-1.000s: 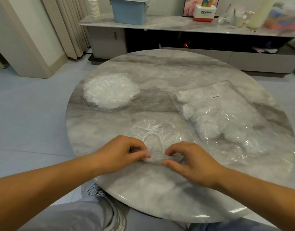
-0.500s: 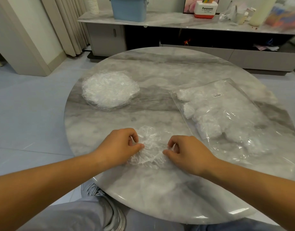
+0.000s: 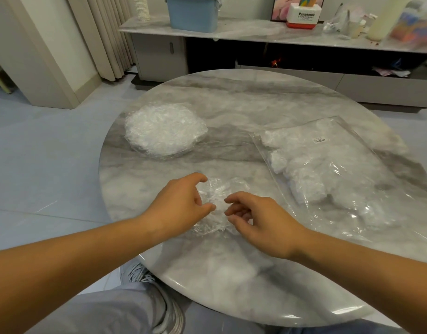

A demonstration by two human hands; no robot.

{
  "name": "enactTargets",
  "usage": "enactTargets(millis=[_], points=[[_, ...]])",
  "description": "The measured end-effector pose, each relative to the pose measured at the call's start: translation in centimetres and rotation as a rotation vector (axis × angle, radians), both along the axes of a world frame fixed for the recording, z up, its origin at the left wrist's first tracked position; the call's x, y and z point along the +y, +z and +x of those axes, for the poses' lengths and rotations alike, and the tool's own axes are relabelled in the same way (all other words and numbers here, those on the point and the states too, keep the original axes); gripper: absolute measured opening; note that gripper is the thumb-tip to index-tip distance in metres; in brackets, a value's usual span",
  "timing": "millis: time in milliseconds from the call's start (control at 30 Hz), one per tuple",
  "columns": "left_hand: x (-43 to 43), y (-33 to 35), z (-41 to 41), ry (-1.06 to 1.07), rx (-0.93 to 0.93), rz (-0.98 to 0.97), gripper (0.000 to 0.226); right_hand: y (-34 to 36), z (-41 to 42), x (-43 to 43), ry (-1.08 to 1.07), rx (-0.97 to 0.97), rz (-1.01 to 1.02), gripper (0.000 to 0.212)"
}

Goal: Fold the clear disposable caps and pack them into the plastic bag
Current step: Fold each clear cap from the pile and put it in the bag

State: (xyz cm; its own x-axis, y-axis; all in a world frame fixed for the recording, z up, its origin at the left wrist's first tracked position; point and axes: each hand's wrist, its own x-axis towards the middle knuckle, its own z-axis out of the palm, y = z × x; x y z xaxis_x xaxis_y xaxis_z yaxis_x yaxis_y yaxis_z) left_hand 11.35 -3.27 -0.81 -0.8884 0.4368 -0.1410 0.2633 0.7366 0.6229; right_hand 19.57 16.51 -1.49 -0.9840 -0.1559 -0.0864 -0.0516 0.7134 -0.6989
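Observation:
A crumpled clear cap lies on the round marble table near its front edge, between my two hands. My left hand rests at the cap's left side, thumb and forefinger apart and loosely curved, the thumb touching the plastic. My right hand hovers over the cap's right side with its fingers loosely curled, pinching nothing that I can see. A pile of unfolded clear caps sits at the table's far left. The clear plastic bag lies flat on the right with several folded caps inside.
Beyond the table stands a low marble-topped cabinet with a blue bin, a Panasonic box and clutter. Curtains hang at the back left. My knees and a grey shoe are under the table's front edge.
Both hands pinched the cap and pressed it together on the table. Now their fingers have loosened and spread, and the cap lies more bunched up.

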Motion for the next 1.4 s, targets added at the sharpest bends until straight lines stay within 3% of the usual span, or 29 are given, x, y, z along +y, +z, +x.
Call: enactTargets(millis=[233,300,400,533,700,1000,1100,1233,1333,1400], points=[[0.8,0.3,-0.3,0.281,-0.687,0.457,0.100,0.9,-2.2,-0.4,-0.406,-0.383,-0.626,0.075],[0.3,0.5,-1.1,0.331,-0.811,0.526,0.085,1.5,-2.7,0.1,-0.443,-0.497,-0.710,0.067],[-0.5,0.6,-1.9,0.338,-0.953,0.574,0.045,1.8,-3.2,0.8,-0.467,-0.642,-0.805,0.047],[-1.1,0.1,-2.1,0.331,-0.981,0.626,0.030,1.6,-3.1,1.3,-0.508,-0.607,-0.843,0.041],[-1.4,-0.3,-1.9,0.332,-0.868,0.628,0.029,0.9,-1.8,1.5,-0.436,-0.459,-0.692,0.046],[-1.1,-1.0,-1.5,0.170,-0.515,0.300,0.032,-0.1,1.1,2.5,-0.008,-0.150,0.092,0.058],[-0.9,-0.8,-1.4,0.108,-0.349,0.175,0.036,0.1,1.4,2.4,0.081,-0.094,0.174,0.055],[-1.1,-0.3,-1.2,0.020,-0.007,-0.168,0.053,0.2,1.3,2.5,0.126,-0.090,0.198,0.054],[-1.3,-0.6,-1.0,-0.012,0.031,-0.354,0.083,0.4,1.1,2.2,0.074,-0.073,0.119,0.031],[-1.3,-0.6,-0.9,0.004,0.020,-0.435,0.088,0.6,0.9,1.6,0.022,0.082,0.113,0.023]])
